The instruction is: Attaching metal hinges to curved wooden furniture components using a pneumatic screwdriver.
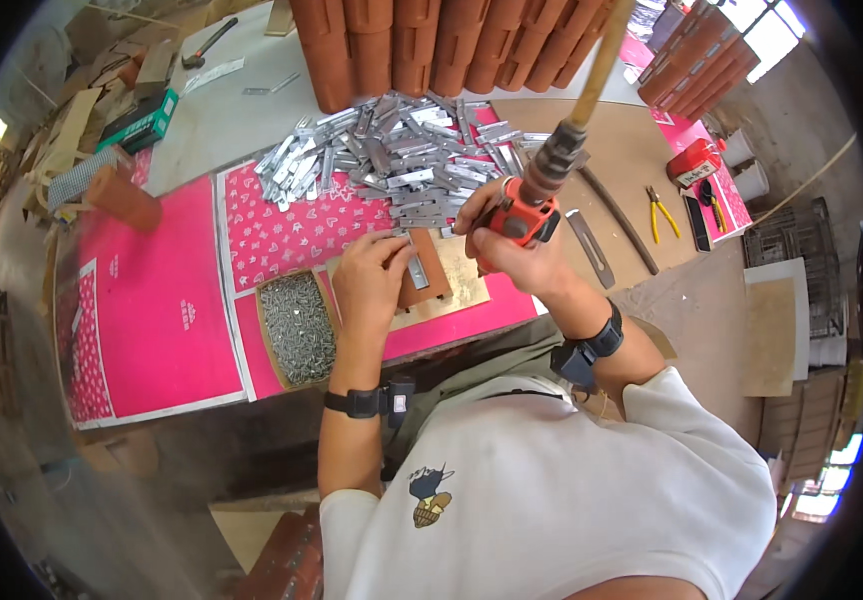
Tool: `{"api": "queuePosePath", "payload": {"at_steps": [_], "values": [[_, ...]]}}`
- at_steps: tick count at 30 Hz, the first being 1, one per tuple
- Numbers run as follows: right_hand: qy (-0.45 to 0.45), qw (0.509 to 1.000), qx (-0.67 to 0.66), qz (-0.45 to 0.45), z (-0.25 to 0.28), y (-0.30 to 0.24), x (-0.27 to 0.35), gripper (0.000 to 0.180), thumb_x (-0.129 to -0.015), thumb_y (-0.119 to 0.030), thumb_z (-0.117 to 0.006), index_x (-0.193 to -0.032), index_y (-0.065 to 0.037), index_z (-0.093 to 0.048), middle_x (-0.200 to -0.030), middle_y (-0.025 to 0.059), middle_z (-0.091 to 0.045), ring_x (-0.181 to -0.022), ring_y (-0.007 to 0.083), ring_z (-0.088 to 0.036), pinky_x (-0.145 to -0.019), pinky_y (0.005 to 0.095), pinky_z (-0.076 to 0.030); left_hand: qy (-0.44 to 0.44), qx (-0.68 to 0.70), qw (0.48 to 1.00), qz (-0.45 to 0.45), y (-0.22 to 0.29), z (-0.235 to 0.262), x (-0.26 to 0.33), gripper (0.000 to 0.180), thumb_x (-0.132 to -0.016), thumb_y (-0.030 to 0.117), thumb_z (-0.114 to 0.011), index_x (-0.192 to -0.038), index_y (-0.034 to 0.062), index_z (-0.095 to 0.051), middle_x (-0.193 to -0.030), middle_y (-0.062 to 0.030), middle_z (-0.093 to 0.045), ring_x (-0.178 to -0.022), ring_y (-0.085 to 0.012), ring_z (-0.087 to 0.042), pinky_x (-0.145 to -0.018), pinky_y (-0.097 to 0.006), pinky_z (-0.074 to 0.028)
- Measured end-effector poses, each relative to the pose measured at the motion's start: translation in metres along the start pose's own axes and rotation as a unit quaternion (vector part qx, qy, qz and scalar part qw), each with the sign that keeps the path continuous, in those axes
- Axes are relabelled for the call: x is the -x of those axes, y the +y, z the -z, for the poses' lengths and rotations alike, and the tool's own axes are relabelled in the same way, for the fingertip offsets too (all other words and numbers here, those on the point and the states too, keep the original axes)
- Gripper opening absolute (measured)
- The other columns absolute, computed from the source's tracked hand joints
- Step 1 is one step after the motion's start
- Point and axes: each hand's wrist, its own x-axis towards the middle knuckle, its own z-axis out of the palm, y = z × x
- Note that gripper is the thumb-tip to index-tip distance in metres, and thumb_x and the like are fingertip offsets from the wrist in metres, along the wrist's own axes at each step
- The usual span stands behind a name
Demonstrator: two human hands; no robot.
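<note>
My left hand (370, 282) is closed, its fingertips pinched on the upper end of a small silver metal plate (418, 273). That plate lies on a reddish-brown block (434, 262), which rests on a gold-coloured board (470, 287). Raised just to the right, my right hand (519, 252) grips a red-and-black power tool (527, 216) like a drill, its grey metal collar (558, 152) upward. A tan hose or rod (604, 62) runs up from the collar. Whether a bit is fitted cannot be seen. Left of my left hand sits a box of screws (297, 328).
Beyond my hands lies a heap of silver metal plates (392, 150), with terracotta-coloured ridged pieces (442, 45) standing behind. To the right are a dark bar (620, 222), yellow-handled pliers (664, 214) and a red container (694, 162). A hammer (210, 44) lies far left.
</note>
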Motion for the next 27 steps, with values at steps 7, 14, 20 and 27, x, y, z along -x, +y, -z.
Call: {"api": "queuePosePath", "payload": {"at_steps": [7,14,20,27], "values": [[0.031,0.999,-0.029,0.013,-0.013,-0.001,-0.029,0.017,-0.075,0.005,-0.062,-0.092,0.002,-0.065,-0.084,0.0084,-0.069,-0.069,0.0109,-0.065,-0.062,0.0256,-0.054,-0.002,0.033,0.999,0.008,0.0,0.0,0.001,0.021,-0.08,0.019,-0.077,-0.097,0.0054,-0.075,-0.1,-0.0101,-0.073,-0.094,-0.0291,-0.067,-0.084,-0.038,-0.053],[0.006,0.994,-0.083,0.075,-0.024,0.011,-0.047,0.025,-0.077,0.004,-0.059,-0.102,0.002,-0.059,-0.091,0.0131,-0.068,-0.075,0.0156,-0.066,-0.065,0.0291,-0.055,-0.006,0.054,0.998,0.033,0.002,0.001,0.002,0.018,-0.079,0.016,-0.078,-0.091,0.0032,-0.074,-0.1,-0.0107,-0.073,-0.09,-0.0292,-0.069,-0.08,-0.037,-0.054],[0.001,0.987,-0.139,0.086,-0.031,0.023,-0.05,0.024,-0.076,0.005,-0.061,-0.1,0.003,-0.061,-0.091,0.0112,-0.069,-0.079,0.014,-0.066,-0.071,0.0276,-0.054,0.028,0.021,0.999,0.019,0.002,-0.006,0.006,0.017,-0.08,0.016,-0.077,-0.092,0.0038,-0.076,-0.103,-0.0105,-0.073,-0.092,-0.0285,-0.07,-0.082,-0.037,-0.055],[-0.007,0.988,-0.131,0.084,-0.035,0.033,-0.049,0.025,-0.076,0.005,-0.061,-0.101,0.003,-0.061,-0.091,0.0118,-0.068,-0.082,0.0147,-0.067,-0.073,0.0284,-0.055,0.048,0.004,0.999,0.012,0.005,-0.007,0.009,0.017,-0.081,0.015,-0.077,-0.093,0.004,-0.076,-0.103,-0.0102,-0.073,-0.092,-0.028,-0.07,-0.082,-0.036,-0.055]]}}
